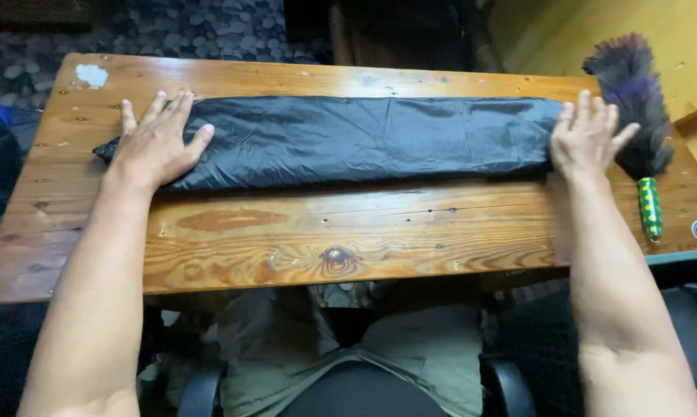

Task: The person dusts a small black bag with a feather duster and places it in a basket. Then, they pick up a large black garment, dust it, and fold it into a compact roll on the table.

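Left hand [157,143] pressing flat, fingers spread wide, on the 9 o'clock end of a folded black sheet [348,139], right hand [586,139] pressing its 3 o'clock end, fingers open, wooden surface [302,239] lying beneath, feather duster [634,108] resting just beside the right hand

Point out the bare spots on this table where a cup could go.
The widest bare patch of the wooden table is the strip between the folded black fabric and the near edge, between the forearms. A narrower strip runs behind the fabric. The left end is bare beyond the left hand. The right end is crowded: right hand and feather duster.
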